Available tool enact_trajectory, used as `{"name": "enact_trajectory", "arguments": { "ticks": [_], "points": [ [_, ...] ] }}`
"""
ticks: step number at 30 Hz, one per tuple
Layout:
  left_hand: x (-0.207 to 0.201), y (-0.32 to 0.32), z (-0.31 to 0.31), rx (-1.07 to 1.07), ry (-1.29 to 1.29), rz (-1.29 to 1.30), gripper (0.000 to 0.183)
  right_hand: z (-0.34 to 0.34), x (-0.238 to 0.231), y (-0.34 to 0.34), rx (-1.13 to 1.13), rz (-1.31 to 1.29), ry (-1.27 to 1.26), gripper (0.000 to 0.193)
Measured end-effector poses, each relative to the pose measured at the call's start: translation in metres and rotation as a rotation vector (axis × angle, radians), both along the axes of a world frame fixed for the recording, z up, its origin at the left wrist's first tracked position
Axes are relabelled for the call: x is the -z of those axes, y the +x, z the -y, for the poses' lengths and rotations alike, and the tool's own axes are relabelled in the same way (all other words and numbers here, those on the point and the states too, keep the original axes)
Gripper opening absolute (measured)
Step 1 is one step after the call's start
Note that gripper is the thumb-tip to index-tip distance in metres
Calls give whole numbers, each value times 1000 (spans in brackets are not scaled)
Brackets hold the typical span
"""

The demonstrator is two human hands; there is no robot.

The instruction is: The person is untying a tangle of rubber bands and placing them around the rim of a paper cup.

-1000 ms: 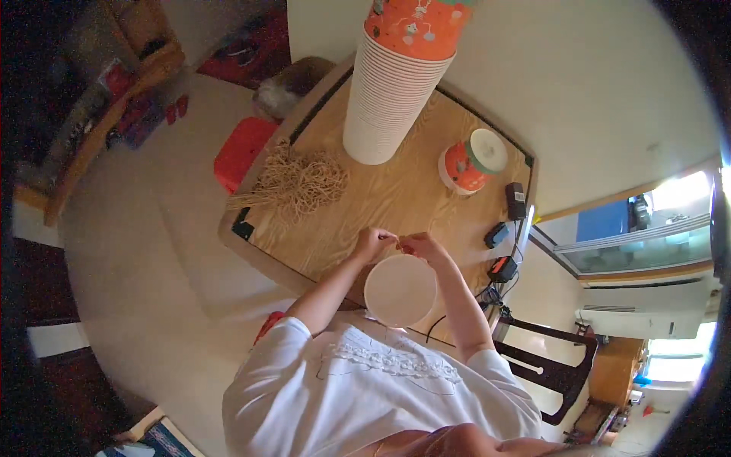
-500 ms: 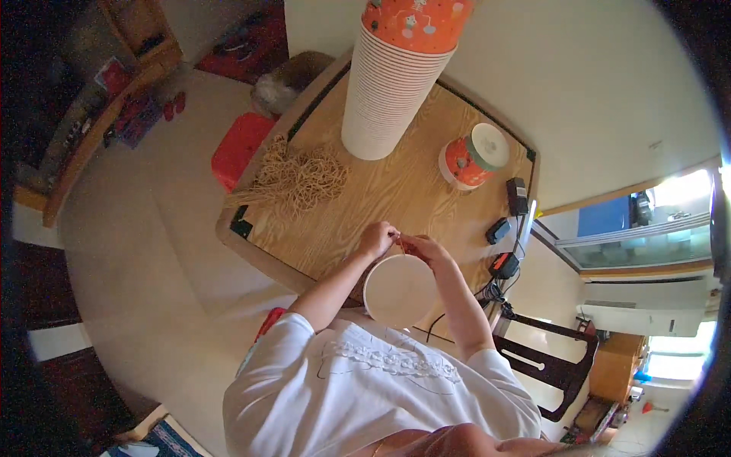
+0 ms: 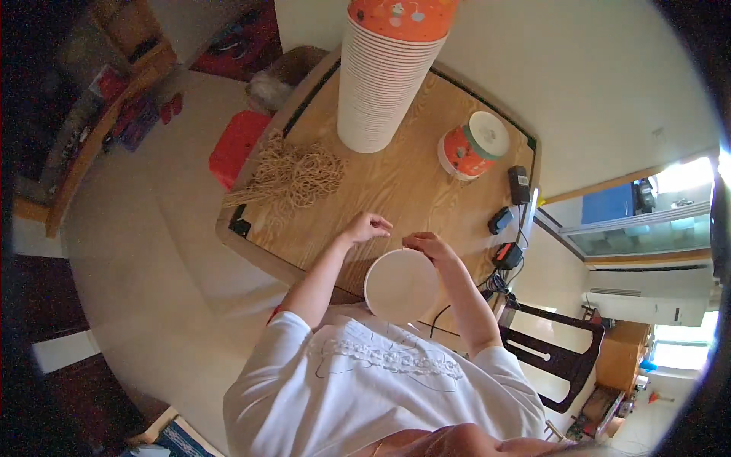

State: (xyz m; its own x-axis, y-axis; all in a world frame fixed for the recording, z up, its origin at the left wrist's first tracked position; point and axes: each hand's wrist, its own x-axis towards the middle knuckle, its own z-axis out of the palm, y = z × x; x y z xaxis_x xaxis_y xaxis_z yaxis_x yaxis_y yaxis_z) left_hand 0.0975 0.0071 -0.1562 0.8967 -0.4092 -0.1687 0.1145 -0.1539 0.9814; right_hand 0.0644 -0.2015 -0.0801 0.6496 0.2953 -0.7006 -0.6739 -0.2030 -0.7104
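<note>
Head view, left hand above the wood-grained counter, grip loosely parted, right hand curled at a pale round tub, its grip unclear, tub at the near edge, tangled tan twine by the left corner

White short-sleeved top with textured chest band

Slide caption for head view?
Right hand at edge of round white tub, left hand apart, over wood-grain table with twine and stacked tubs.
</note>
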Motion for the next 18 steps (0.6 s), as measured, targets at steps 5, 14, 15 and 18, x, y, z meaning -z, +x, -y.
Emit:
{"name": "enact_trajectory", "arguments": {
  "ticks": [5, 14, 15, 18],
  "points": [
    [-17, 5, -5, 175, -95, -205, 13, 16, 16, 0, 86, 23, 129, 16],
    [32, 13, 5, -380, 39, -301, 10, 8, 9, -1, -82, 8, -36, 18],
    [36, 13, 1, -385, 39, -301, 10, 7, 6, -2, -87, 8, -36, 18],
    [28, 10, -2, -194, 442, 200, 24, 9, -5, -6, -59, -39, -38, 19]
  ]
}}
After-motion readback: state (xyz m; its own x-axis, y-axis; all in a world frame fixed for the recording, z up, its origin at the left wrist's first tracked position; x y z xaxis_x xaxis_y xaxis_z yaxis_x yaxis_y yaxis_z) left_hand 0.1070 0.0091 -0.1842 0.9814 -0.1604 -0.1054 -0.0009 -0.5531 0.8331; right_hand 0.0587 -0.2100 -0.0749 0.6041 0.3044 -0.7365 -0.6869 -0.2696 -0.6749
